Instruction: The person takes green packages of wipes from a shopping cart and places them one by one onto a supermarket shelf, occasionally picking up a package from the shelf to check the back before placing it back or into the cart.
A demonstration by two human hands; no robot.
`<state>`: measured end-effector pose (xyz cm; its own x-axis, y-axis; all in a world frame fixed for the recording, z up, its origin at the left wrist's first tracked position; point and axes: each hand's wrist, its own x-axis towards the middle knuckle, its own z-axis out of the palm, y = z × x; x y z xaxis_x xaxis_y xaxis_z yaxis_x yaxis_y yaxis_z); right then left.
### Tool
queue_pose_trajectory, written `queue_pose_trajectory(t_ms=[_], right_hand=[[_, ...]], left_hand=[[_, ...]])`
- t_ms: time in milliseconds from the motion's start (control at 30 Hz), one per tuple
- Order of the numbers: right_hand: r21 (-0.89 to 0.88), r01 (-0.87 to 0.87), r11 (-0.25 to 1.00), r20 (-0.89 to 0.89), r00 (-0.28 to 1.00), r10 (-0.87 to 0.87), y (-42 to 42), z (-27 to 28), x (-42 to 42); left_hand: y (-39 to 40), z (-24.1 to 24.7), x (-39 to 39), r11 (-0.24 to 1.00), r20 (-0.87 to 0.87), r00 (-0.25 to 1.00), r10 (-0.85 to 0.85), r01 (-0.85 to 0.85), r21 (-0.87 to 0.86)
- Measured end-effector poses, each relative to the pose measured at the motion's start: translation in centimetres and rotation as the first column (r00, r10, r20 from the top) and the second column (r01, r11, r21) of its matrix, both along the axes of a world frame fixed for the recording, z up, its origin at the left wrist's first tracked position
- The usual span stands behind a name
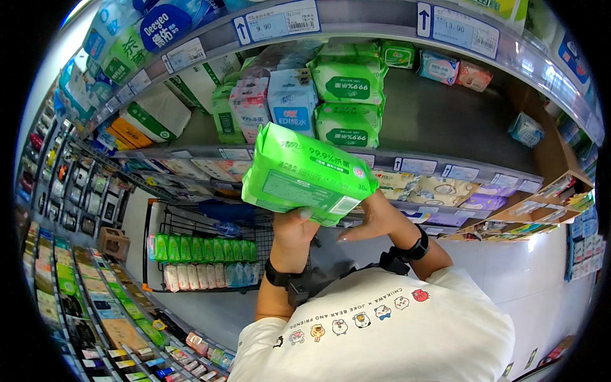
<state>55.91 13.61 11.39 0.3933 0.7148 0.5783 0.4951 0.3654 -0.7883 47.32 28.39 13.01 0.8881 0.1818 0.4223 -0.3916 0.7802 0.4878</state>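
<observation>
A bright green soft pack of wet wipes (pixel 305 174) is held up in front of me, tilted, its printed side with a barcode facing me. My left hand (pixel 296 227) grips the pack's lower edge, the thumb on the near side. At the right end of the pack, my right hand (pixel 374 217) reaches behind it; the thumb is apart from the pack and the other fingers are mostly hidden. Just beyond, stacked green wipe packs (pixel 349 88) stand on a grey shelf (pixel 444 119), beside a light blue pack (pixel 291 102) and a pink pack (pixel 249 110).
A black wire shopping cart (pixel 281 238) stands at left below the shelf. Inside it are rows of green packs (pixel 205 248) and pink packs (pixel 193 277). An upper shelf edge with price tags (pixel 277 21) overhangs. Another stocked shelf (pixel 100 305) runs along the lower left.
</observation>
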Motion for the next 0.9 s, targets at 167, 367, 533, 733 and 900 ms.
queue_pose_trajectory(t_ms=[167, 367, 533, 733, 900], right_hand=[[0.050, 0.062, 0.997, -0.037, 0.998, -0.060, 1.1, -0.2, -0.6], [0.240, 0.310, 0.920, -0.031, 0.950, -0.312, 1.6, 2.0, -0.7], [0.244, 0.221, 0.944, -0.170, 0.968, -0.183, 1.0, 1.9, -0.4], [0.256, 0.174, 0.951, -0.343, 0.936, -0.079, 0.5, 1.7, -0.4], [0.289, 0.114, 0.950, -0.308, 0.951, -0.020, 0.4, 1.4, 0.0]], left_hand=[[0.2, -1.0, -0.6, 0.975, -0.042, 0.987, 0.157, -0.148, 0.167], [0.1, -0.8, -0.7, 0.957, -0.079, 0.976, 0.203, -0.181, 0.225], [-0.3, -1.1, -0.7, 0.951, -0.090, 0.976, 0.197, -0.168, 0.260], [-0.8, -1.8, -0.1, 0.937, -0.063, 0.973, 0.223, -0.196, 0.288], [-0.5, -2.8, -0.1, 0.949, -0.028, 0.983, 0.180, -0.166, 0.267]])
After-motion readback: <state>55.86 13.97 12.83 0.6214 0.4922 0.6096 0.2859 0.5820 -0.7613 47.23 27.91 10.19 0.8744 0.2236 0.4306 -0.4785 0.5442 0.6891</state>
